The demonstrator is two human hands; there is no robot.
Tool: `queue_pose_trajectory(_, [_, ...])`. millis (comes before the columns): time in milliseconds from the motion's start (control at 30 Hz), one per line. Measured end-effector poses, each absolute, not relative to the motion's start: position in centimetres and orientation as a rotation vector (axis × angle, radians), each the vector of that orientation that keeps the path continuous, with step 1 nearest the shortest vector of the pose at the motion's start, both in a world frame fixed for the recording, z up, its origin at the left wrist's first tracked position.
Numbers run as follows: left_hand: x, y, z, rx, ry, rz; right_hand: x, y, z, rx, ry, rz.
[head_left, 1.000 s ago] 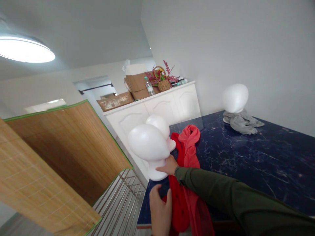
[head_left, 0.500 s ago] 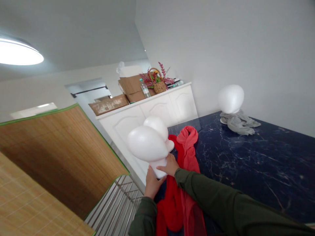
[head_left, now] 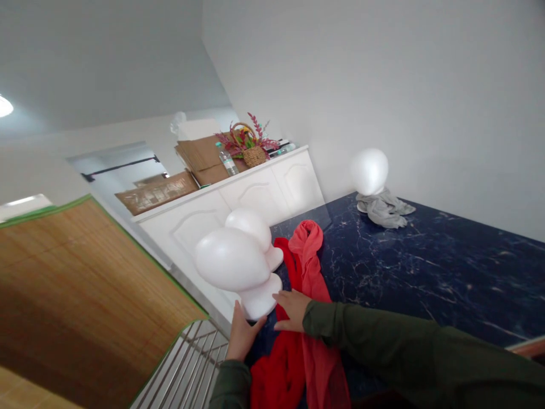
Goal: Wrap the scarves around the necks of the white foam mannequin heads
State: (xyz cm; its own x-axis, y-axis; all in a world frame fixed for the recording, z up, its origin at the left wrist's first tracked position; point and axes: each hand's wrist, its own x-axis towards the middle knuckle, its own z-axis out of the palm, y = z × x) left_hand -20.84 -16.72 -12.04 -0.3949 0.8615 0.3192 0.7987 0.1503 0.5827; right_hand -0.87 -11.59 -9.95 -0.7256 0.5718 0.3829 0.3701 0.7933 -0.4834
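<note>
A white foam mannequin head [head_left: 233,262] stands at the near left corner of the dark blue marble table [head_left: 426,272]. My left hand [head_left: 242,332] presses against the base of that head, fingers spread. My right hand [head_left: 292,308] lies flat on the red scarf [head_left: 304,318] just right of the base, fingers stretched out. The scarf runs from a second white foam head [head_left: 252,226] behind the first down over the table's front edge.
A third foam head [head_left: 369,170] with a grey scarf [head_left: 384,208] stands at the far side near the wall. A white cabinet [head_left: 238,199] carries cardboard boxes, a bottle and a flower basket [head_left: 251,149]. Bamboo mats [head_left: 80,284] and a wire rack [head_left: 187,369] are on the left.
The nearest foam head has come down from my hands onto the table. My right hand slid off its base onto the red scarf. My left hand stays at the base. The view swung left.
</note>
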Motion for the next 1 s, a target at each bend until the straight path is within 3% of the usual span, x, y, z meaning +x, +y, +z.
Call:
queue_pose_trajectory(133, [-20.4, -17.8, -11.6, 1.614, 2.414, 1.061, 7.3, -8.7, -10.1, -0.624, -2.251, 0.265])
queue_pose_trajectory(333, [-17.5, -19.3, -7.8, 1.712, 2.572, 0.928, 24.0, 0.8, -11.8, -1.264, -1.703, 0.033])
queue_pose_trajectory(567, [-1.8, -17.3, 0.0, 2.240, 1.806, 0.620, 33.3, 7.0, -12.1, -1.558, -0.977, 0.009])
queue_pose_trajectory(700, [5.5, -11.6, -3.8, 2.474, 1.536, 0.586, 33.8, 9.8, -12.5, -1.546, -0.946, 0.066])
queue_pose_trajectory(867, [8.2, -6.4, -10.7, 2.500, 1.563, 0.358, 34.7, 12.9, -12.9, -1.537, -0.997, 0.118])
queue_pose_trajectory(1000, [7.8, -5.8, -11.6, 2.496, 1.573, 0.284, 35.8, 15.4, -12.6, -1.502, -1.058, 0.145])
